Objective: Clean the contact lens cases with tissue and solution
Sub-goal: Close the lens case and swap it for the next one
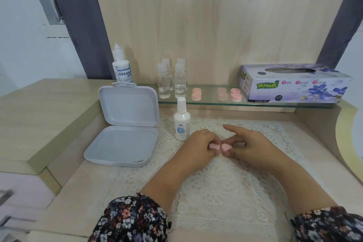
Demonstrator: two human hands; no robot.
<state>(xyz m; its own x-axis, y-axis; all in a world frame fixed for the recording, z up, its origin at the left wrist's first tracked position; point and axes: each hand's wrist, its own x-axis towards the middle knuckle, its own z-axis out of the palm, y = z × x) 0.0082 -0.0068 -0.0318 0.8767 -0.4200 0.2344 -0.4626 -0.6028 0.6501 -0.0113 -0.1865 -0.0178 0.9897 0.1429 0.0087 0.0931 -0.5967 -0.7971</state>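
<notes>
A pink contact lens case (pixel 82 146)... THINGS: Over the lace mat (pixel 216 186), both hands hold a pink contact lens case (pixel 220 146). My left hand (pixel 204 143) pinches its left half and my right hand (pixel 253 146) pinches its right half, index finger stretched out. A small white solution bottle (pixel 182 124), capped, stands just left of my left hand. The purple tissue box (pixel 294 86) sits on the glass shelf (pixel 216 102) at the back right. Three more pink lens cases (pixel 196 94) (pixel 222 93) (pixel 235 94) lie on that shelf.
An open white plastic box (pixel 125 125) rests at the left, lid propped upright. Behind it stands a large solution bottle (pixel 122 67). Several clear small bottles (pixel 170 80) stand on the shelf's left end. A raised wooden ledge (pixel 39 116) borders the left side.
</notes>
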